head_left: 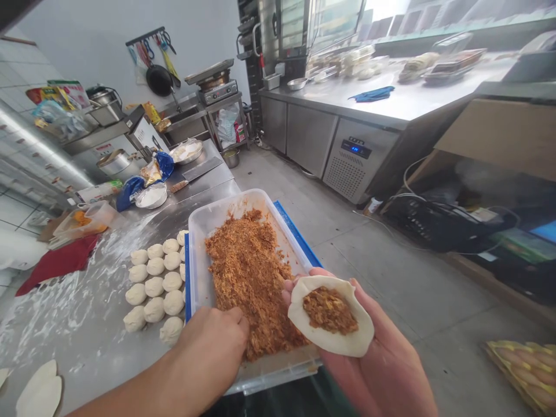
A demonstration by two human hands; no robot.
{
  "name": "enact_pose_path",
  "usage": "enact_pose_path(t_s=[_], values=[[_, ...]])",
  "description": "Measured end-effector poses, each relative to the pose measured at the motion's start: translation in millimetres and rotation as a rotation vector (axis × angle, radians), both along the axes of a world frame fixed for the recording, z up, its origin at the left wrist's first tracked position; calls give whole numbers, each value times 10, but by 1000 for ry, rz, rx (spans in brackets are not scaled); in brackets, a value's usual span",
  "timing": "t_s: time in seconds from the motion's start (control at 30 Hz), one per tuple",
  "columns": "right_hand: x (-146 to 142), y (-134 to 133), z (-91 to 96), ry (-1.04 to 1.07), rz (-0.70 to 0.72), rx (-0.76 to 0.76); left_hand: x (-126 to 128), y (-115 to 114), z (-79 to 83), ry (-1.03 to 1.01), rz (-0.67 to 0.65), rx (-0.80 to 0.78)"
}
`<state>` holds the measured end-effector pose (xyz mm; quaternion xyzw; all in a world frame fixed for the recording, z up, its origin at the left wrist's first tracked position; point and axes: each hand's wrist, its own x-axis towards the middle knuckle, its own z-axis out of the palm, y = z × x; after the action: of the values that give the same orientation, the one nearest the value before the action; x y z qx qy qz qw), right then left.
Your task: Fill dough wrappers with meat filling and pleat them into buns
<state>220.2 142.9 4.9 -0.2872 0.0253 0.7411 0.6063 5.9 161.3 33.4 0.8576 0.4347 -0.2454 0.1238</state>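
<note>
My right hand (382, 370) is palm up beyond the tub's near right corner, cradling a round dough wrapper (299, 315) with its fingers and thumb around the edge. A heap of brown minced filling (331, 311) lies in the middle of the wrapper. My left hand (212, 347) is closed, knuckles up, at the near left part of the filling (247, 272) in a clear plastic tub (200, 237). Whatever its fingers hold is hidden beneath it. Rows of pleated dough buns (154, 286) stand on the table left of the tub.
Flat dough wrappers (41, 391) lie at the near left of the floured steel table (95, 341). A red cloth (61, 263), a bowl of flour (152, 196) and a cleaver (202, 169) are farther back. Eggs in a tray (525, 370) sit low on the right.
</note>
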Motion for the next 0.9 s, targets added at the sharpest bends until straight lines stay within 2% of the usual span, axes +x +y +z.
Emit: enact_pose_path(t_s=[0.13,0.23,0.33,0.43,0.5,0.63,0.73,0.8,0.83,0.9], values=[[-2,-2,-4,-14,-6,-7,-42,8,100,-204,74,-77],[0,0,10,-36,-9,-28,-68,16,85,-187,110,-11],[4,3,22,-63,-1,-53,-40,18,-52,-75,-3,55],[1,4,27,-92,-4,-63,-5,37,-186,-97,-120,21],[-1,4,30,-100,-8,-69,-6,76,-200,-160,-116,-38],[13,16,37,-105,6,-62,-87,184,-10,-472,47,-199],[16,39,26,-99,-31,-33,-215,184,196,-668,275,-356],[-14,56,4,-109,-87,-6,-296,111,263,-734,415,-292],[-43,66,-11,-111,-105,10,-319,57,262,-755,437,-187],[-127,91,-39,-55,-70,50,-304,-63,193,-756,397,98]])
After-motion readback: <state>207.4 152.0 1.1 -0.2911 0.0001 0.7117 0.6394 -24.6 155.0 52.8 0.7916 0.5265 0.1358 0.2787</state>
